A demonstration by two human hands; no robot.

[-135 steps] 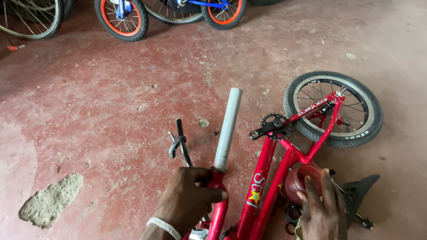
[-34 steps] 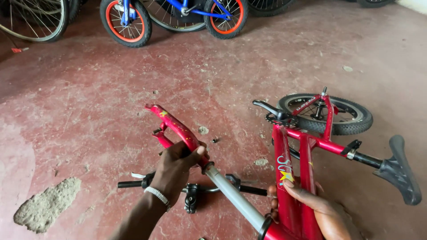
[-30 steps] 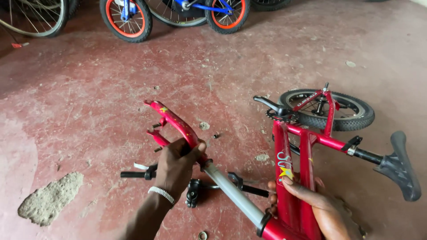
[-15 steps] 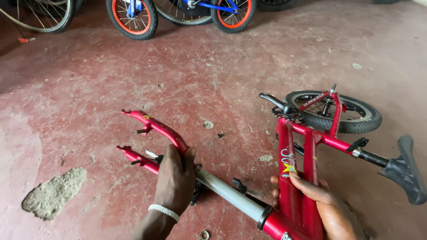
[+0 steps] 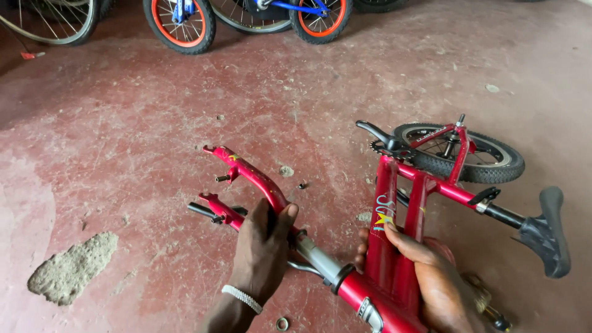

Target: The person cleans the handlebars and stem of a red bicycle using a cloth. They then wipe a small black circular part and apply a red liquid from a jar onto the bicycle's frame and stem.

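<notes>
A small red bicycle frame [image 5: 390, 203] lies on the red floor with its rear wheel [image 5: 487, 161] and black saddle [image 5: 549, 231] to the right. A red front fork [image 5: 246, 176] with a grey steerer tube [image 5: 317, 259] sticks out of the frame's head tube toward the left. My left hand [image 5: 264, 250] is closed around the fork crown. My right hand [image 5: 425, 274] grips the frame's tubes near the bottom of the view. A black handlebar [image 5: 203, 211] lies under the fork.
Blue bicycles with orange-rimmed wheels [image 5: 179, 24] stand along the back. A lump of grey cement [image 5: 73, 268] lies on the floor at the left. A small washer [image 5: 282, 323] lies by my left wrist. Small bits [image 5: 287, 171] are scattered near the fork.
The fork has swung further left and lower, its blades now pointing left over the handlebar. My left hand stays on the crown; my right hand keeps holding the frame.
</notes>
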